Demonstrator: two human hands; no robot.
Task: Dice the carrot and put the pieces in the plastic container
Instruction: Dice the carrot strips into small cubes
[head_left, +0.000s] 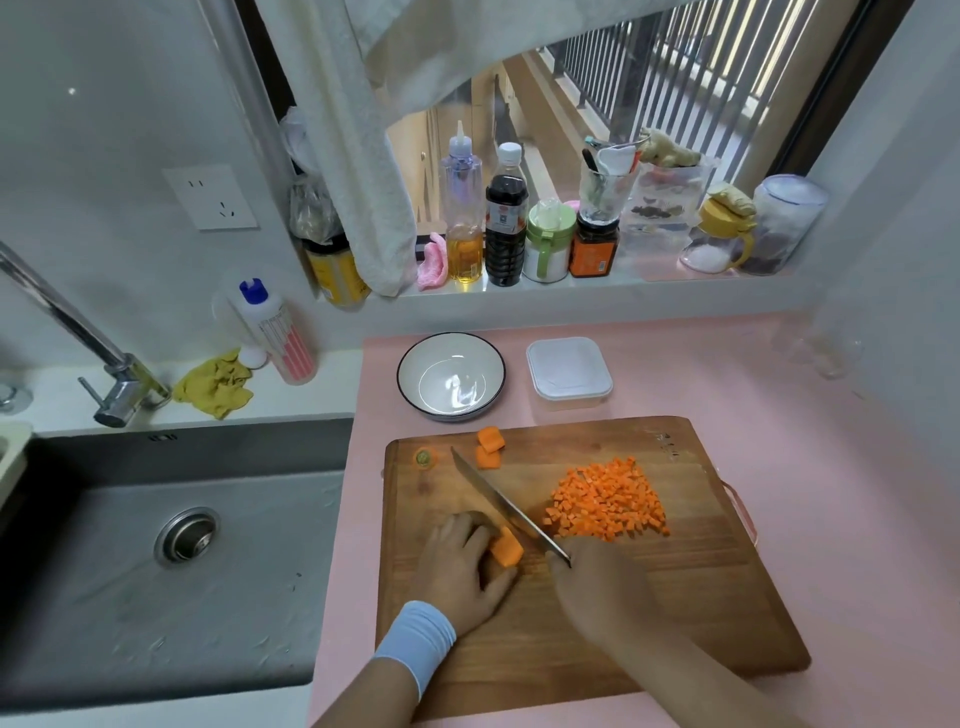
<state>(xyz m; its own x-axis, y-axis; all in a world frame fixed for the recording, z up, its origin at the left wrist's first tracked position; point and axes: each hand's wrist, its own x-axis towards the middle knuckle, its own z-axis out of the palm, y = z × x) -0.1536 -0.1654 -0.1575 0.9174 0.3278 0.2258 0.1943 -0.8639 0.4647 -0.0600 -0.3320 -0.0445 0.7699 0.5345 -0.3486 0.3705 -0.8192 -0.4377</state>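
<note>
On the wooden cutting board (649, 613) my left hand (465, 566) holds an orange carrot chunk (506, 550) down with curled fingers. My right hand (597, 587) grips the handle of a knife (498, 501), and the blade lies against the chunk's right side, its tip pointing to the far left. A heap of diced carrot (608, 501) lies on the board to the right of the blade. Two more carrot chunks (489, 447) and the cut-off carrot top (425, 458) sit near the board's far edge. The plastic container (569, 375), lid on, stands behind the board.
A white bowl (451, 375) with a dark rim stands left of the container on the pink counter (831, 467). The sink (171, 551) with its tap (78, 338) lies to the left. Bottles and jars (506, 228) line the window sill behind.
</note>
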